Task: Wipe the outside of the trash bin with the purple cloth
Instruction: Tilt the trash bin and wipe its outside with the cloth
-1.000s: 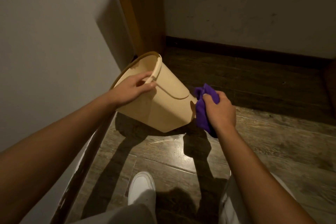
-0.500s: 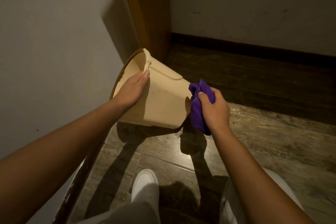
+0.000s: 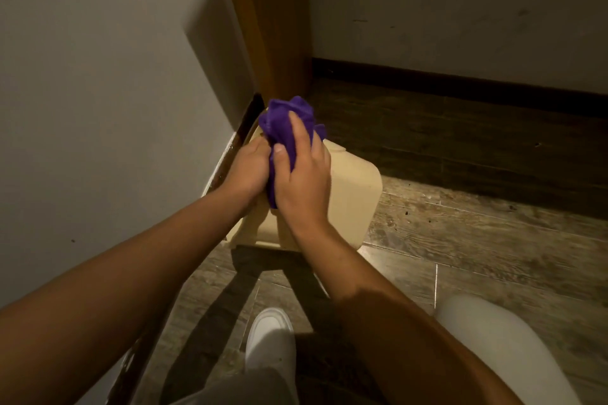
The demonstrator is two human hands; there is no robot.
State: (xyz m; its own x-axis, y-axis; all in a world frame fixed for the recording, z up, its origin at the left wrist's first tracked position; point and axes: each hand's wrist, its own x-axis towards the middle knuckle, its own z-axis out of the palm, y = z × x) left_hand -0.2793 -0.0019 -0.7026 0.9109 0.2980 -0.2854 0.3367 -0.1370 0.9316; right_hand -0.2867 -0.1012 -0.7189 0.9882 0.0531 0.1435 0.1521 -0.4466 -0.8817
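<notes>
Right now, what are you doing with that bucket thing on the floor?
A person is cleaning a beige trash bin. It is tipped over by the wall, bottom end toward the camera. The right hand presses a bunched purple cloth against the bin's outside. The left hand steadies the bin right beside the cloth. A white shoe stands on the wooden floor below. The wiping is under way; how much is clean is not clear.
</notes>
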